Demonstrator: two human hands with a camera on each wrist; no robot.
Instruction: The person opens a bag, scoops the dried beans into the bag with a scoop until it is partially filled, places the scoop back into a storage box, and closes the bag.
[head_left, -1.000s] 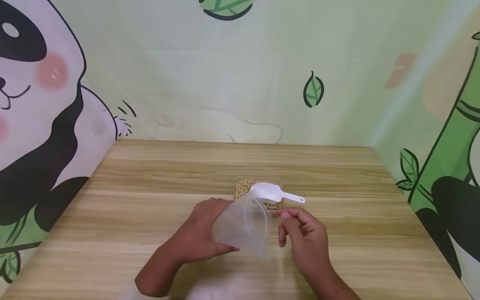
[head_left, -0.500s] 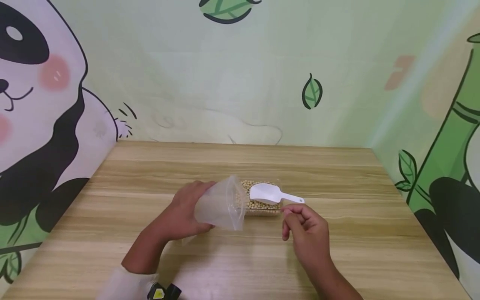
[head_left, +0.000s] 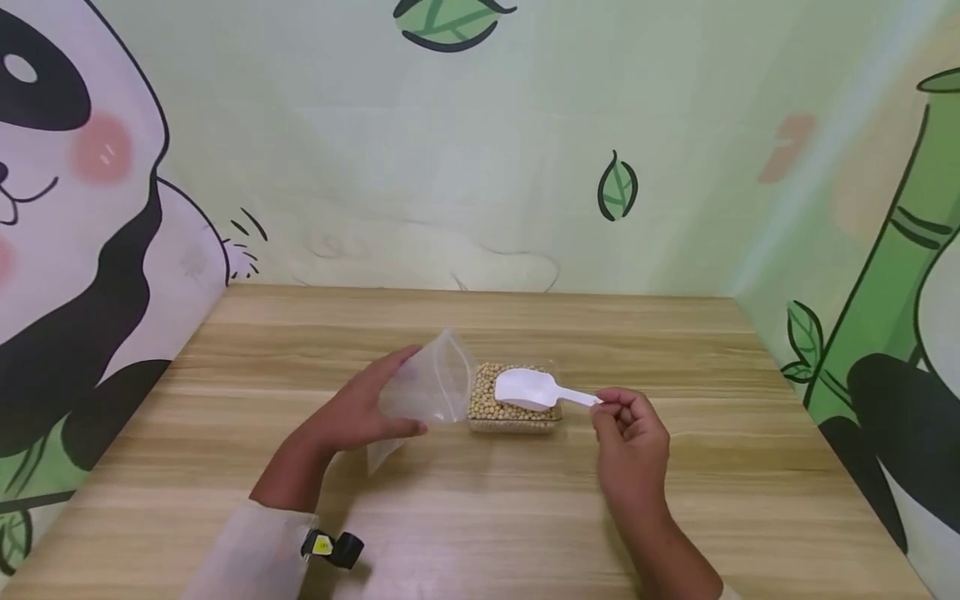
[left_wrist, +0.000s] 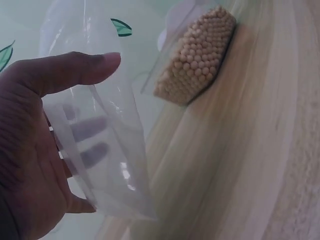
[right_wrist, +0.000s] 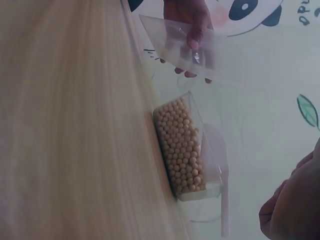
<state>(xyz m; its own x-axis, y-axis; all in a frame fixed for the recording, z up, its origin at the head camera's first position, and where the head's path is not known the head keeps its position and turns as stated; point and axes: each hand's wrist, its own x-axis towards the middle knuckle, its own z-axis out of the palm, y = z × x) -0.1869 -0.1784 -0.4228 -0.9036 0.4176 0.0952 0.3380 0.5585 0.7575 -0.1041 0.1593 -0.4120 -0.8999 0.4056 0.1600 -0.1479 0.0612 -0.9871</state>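
Note:
My left hand grips a clear plastic bag, thumb on one side and fingers on the other. Through the film, some of these fingers show in the left wrist view. The bag's mouth faces a clear box of round, pale yellow beans. Lying across the beans is a white scoop, its handle pointing right. My right hand has thumb and forefinger at the handle's end in the head view; the right wrist view shows a gap there, so I cannot tell whether they pinch it.
All this is on a wood-grain table, with a cartoon backdrop of pandas and leaves behind. A small black device sits by my left cuff.
My left hand has drawn the bag left and away from me, uncovering the box's left side. My right hand has moved slightly right, to the scoop handle's end.

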